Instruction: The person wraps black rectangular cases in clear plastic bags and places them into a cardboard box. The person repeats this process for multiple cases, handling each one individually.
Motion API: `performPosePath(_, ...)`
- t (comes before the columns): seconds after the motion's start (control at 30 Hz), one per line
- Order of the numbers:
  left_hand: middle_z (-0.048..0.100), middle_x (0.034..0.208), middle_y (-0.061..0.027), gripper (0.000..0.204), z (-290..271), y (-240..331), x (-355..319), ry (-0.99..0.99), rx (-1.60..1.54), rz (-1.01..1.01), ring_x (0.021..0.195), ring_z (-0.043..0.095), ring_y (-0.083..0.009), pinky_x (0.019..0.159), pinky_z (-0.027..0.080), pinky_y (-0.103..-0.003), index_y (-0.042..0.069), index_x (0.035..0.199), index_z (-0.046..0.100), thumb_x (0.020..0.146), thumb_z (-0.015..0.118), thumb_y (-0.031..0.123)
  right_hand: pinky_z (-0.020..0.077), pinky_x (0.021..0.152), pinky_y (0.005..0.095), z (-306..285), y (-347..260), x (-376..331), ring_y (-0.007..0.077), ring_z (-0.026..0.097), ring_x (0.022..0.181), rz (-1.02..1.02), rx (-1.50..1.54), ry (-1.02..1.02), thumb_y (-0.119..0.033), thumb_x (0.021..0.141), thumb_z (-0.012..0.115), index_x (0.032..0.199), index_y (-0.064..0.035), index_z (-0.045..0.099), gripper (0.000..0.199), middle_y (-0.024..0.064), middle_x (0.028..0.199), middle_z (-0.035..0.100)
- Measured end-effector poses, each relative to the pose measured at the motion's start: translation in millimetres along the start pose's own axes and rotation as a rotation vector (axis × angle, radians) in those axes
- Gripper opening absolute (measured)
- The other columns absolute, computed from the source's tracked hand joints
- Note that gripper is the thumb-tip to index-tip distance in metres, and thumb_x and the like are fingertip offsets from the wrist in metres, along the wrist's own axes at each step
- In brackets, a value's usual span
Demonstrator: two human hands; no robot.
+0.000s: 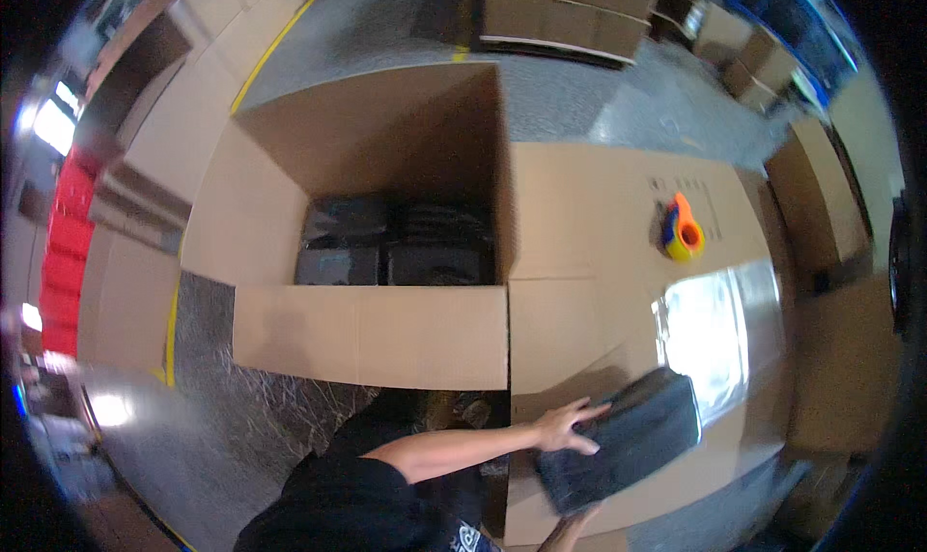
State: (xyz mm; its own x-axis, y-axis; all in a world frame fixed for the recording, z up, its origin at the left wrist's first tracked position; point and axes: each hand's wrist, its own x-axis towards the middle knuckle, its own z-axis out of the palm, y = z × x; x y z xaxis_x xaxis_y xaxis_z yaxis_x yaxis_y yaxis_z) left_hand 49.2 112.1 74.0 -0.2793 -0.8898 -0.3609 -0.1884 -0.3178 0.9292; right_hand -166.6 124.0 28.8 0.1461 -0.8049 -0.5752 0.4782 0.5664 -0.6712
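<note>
- Black rectangular package [632,446], head view: positioned at an angle over the near part of the flat cardboard sheet [579,224]; whether it rests there cannot be told.
- Left hand [568,428]: fingers spread, laid on the package's upper face.
- Right hand [572,528]: at the package's near edge, partly hidden; grip cannot be determined.
- Clear plastic bag [710,335]: flat on the sheet, just beyond the package.
- Orange-and-yellow tape dispenser [681,222]: farther back on the sheet.
- Open carton [372,335]: left of the sheet, containing black packs [338,264].

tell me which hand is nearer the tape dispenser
Left: the left hand lies on the black package, below the dispenser in view; the right hand is lower, at the package's near edge.
</note>
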Motion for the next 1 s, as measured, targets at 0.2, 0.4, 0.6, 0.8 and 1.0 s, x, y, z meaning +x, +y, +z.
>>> performPosePath(0.2,0.022,0.153,-0.0046,0.065,-155.1,-15.0,-201.6,0.068,-0.211,0.494,0.138,0.026,-0.0289,0.111,0.028,-0.049,0.027,0.141,0.041,0.082,0.067,0.033,0.0454,0.091,0.0412,227.2,-15.9,-45.0,0.0276,0.052,0.111,-0.223,-0.506,-0.401,-0.04,0.066,0.073,0.132,-0.002,0.046,0.08,0.013,0.122,0.051)
performPosePath(0.4,0.06,0.115,-0.012,0.04,-327.4,-116.2,-295.6,0.515,0.372,-0.478,0.104,0.059,-0.0252,0.088,0.048,-0.035,0.013,0.122,0.058,0.092,0.05,0.038,0.0457,0.091,0.0423,509.0,37.1,-21.2,0.0281,0.051,0.111,-0.589,-1.024,-0.979,-0.039,0.051,0.085,0.135,-0.003,0.045,0.1,0.0126,0.12,0.05)
performPosePath(0.6,0.066,0.067,-0.0098,0.039,-375.0,-205.4,-303.5,0.835,0.595,-0.867,0.063,0.065,-0.0282,0.061,0.052,-0.042,0.012,0.062,0.068,0.088,0.052,0.036,0.0297,0.098,0.0519,628.3,211.3,163.1,0.033,0.039,0.12,-0.867,-1.991,-0.977,-0.02,0.046,0.084,0.141,-0.0313,0.038,0.106,0.0113,0.125,0.043)
performPosePath(0.8,0.061,0.06,-0.0049,0.034,-370.7,-225.1,-301.5,1.086,0.715,-0.539,0.055,0.061,-0.0239,0.052,0.048,-0.039,0.012,0.053,0.06,0.082,0.056,0.028,0.0285,0.1,0.0555,525.4,360.2,315.6,0.0328,0.028,0.135,-1.052,-2.463,-0.871,-0.003,0.073,0.067,0.142,-0.0355,0.034,0.083,0.0086,0.148,0.029)
performPosePath(1.0,0.056,0.055,-0.0025,0.029,-383.0,-231.2,-300.5,1.096,0.779,-0.421,0.051,0.058,-0.0204,0.047,0.042,-0.035,0.015,0.052,0.057,0.078,0.059,0.026,0.0353,0.096,0.0598,486.8,420.6,372.3,0.0357,0.03,0.135,-0.743,-2.502,-0.61,0.001,0.081,0.055,0.144,-0.0354,0.028,0.078,0.0081,0.151,0.025)
